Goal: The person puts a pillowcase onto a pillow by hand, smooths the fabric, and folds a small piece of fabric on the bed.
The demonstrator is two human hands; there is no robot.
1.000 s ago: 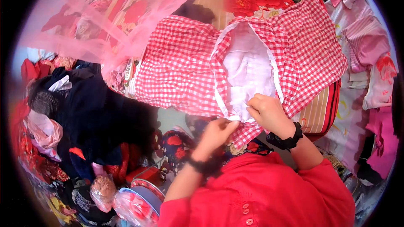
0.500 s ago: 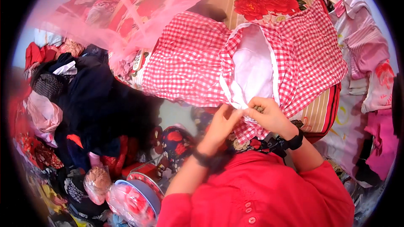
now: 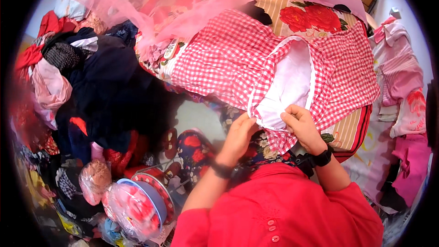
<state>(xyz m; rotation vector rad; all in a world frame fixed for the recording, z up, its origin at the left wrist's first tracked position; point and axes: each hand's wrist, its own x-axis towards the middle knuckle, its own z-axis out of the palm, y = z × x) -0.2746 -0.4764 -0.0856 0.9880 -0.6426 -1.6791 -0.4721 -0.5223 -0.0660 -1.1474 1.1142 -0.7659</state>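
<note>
A red-and-white gingham garment [image 3: 224, 48] lies spread across the bed in front of me, its round opening edged with white trim and showing a white lining [image 3: 291, 74] inside. My left hand [image 3: 239, 136] pinches the near left edge of that opening between thumb and fingers. On the near right side, my right hand [image 3: 302, 127] is closed on the same edge, thumb against the fingers. A stretch of white trim and lining spans between the two hands. Below them, a gathered gingham part hangs over my lap.
The bed's floral, striped cover [image 3: 315, 16] shows beneath, with pink sheer netting [image 3: 183, 11] at the far left. Dark clothes [image 3: 109, 91] are heaped on the left, near a blue basin [image 3: 157, 201] and a plastic-wrapped bundle [image 3: 137, 210]. Pink clothes [image 3: 402, 71] lie at right.
My hands were close together at the opening's near edge; now they are apart, with the edge stretched between them. The whole view has shifted slightly.
</note>
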